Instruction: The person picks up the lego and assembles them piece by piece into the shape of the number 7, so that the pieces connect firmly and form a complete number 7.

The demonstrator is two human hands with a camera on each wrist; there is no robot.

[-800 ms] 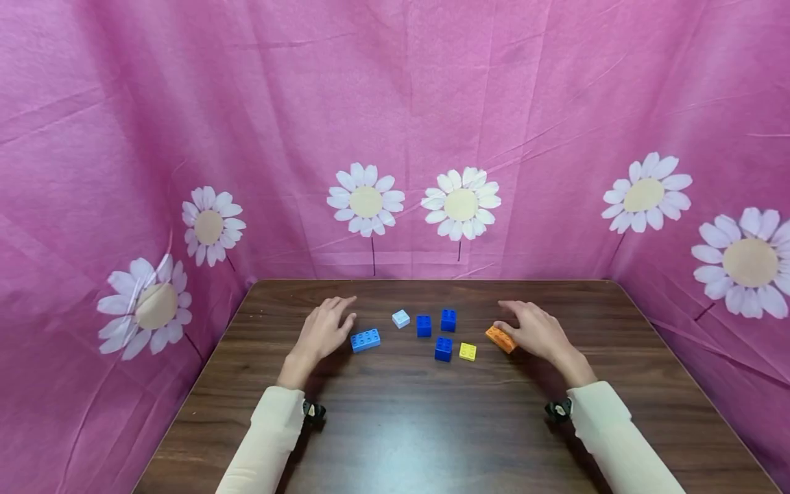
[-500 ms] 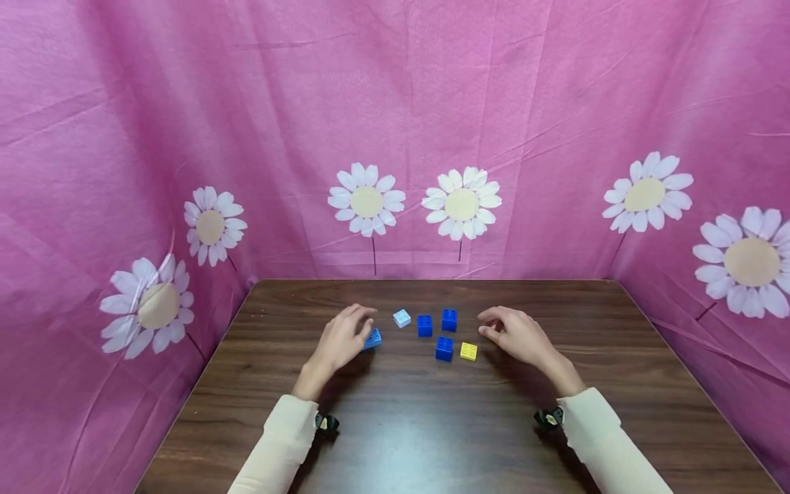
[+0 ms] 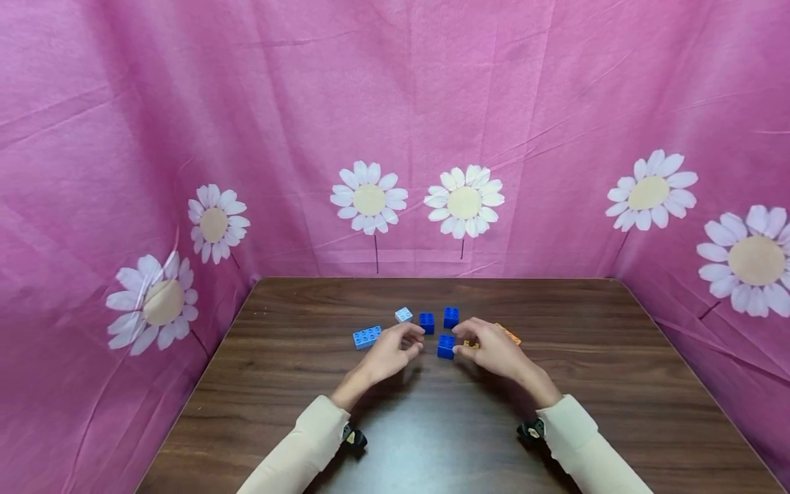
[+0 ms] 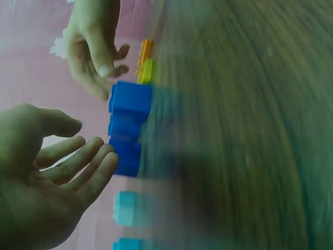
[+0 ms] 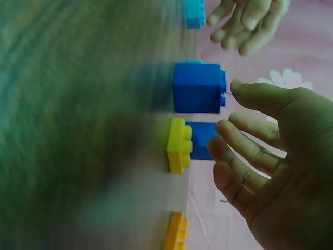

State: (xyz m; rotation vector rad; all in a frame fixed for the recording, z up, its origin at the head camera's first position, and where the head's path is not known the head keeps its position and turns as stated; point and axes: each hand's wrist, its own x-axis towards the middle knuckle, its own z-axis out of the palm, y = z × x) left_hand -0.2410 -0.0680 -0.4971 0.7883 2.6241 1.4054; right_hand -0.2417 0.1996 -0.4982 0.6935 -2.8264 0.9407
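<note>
My left hand (image 3: 390, 353), fingers loosely bent, hovers over the table just left of the dark blue bricks and holds nothing. Opposite it, my right hand (image 3: 496, 351) hangs above the yellow brick (image 3: 471, 344), partly covering it, its thumb near the front dark blue brick (image 3: 446, 346). In the right wrist view a gap shows between the thumb and that dark blue brick (image 5: 197, 88). Two more dark blue bricks, a left one (image 3: 426, 322) and a right one (image 3: 451, 317), sit behind. Partly hidden behind my right hand lies the orange brick (image 3: 509, 333).
A small light blue brick (image 3: 404, 315) lies behind my left hand. The longer blue brick (image 3: 367, 337) is left of it. The brown wooden table (image 3: 407, 439) ends at a pink curtain (image 3: 531, 137) with daisies printed on it.
Both hands have moved inward from the outer bricks toward the middle. The blue long brick is uncovered again, while the yellow and orange bricks are now partly behind my right hand. No brick has visibly shifted.
</note>
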